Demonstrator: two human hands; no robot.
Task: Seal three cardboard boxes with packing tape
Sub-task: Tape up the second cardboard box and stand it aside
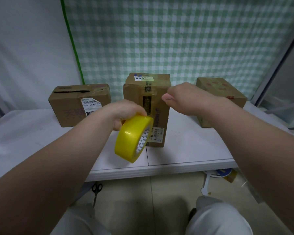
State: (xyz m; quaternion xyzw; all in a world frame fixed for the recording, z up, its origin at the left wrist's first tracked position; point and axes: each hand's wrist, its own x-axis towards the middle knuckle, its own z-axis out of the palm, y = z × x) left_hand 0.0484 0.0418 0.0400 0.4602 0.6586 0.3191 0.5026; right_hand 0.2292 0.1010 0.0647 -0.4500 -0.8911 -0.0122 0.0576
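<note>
Three cardboard boxes stand on a white table [190, 150]. The left box [70, 109] lies low, and its top flap is slightly lifted. The tall middle box [159, 109] has a strip of tape running over its top and down its front. The right box [222, 97] sits behind my right forearm. My left hand [126, 112] grips a yellow tape roll [131, 138] just in front of the middle box. My right hand [185, 99] is curled into a loose fist at the middle box's upper right edge, with the thumb tip at the box's front face. I see nothing held in it.
A green checked cloth [176, 39] hangs behind the table. Black scissors [96, 192] lie on the floor under the table's front edge, and a white fan base [215, 173] stands lower right. A glass panel [282, 106] borders the right side. My knees are below.
</note>
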